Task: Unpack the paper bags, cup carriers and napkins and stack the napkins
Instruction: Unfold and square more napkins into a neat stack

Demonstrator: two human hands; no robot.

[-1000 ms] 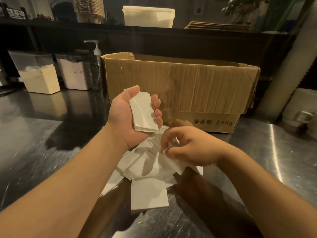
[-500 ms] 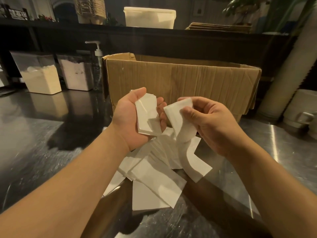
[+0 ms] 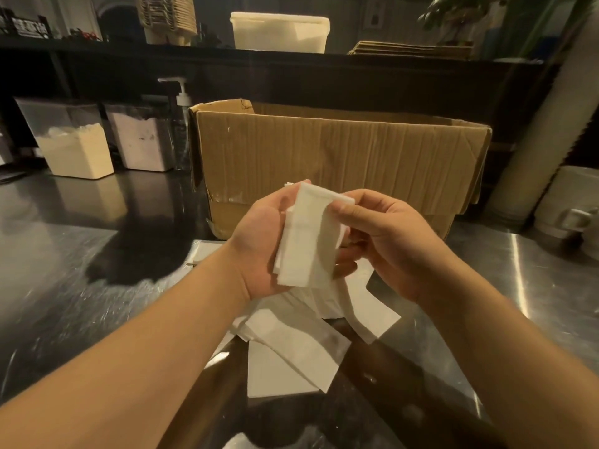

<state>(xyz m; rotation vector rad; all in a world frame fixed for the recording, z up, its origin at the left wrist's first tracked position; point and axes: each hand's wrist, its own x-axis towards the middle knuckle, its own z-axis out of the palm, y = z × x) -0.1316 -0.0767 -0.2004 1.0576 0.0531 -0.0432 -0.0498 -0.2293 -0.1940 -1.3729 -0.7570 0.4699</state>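
My left hand (image 3: 259, 244) cradles a small stack of white folded napkins (image 3: 308, 244) in its palm, fingers curled under it. My right hand (image 3: 389, 241) pinches the top napkin with its thumb on the upper right corner, laid onto the stack. Below both hands, several loose white napkins (image 3: 291, 345) lie scattered on the steel counter (image 3: 97, 286). An open brown cardboard box (image 3: 340, 157) stands just behind the hands; its inside is hidden.
Two clear tubs of powder (image 3: 74, 147) and a pump bottle (image 3: 181, 102) stand at the back left. A white mug (image 3: 570, 205) and a pale column (image 3: 544, 131) sit at the right. A raised dark shelf carries a white tub (image 3: 280, 32) and flat cardboard (image 3: 411, 48).
My right hand lifted a napkin from the loose pile, carried it left and laid it onto the stack in my left hand. The left hand dropped slightly.
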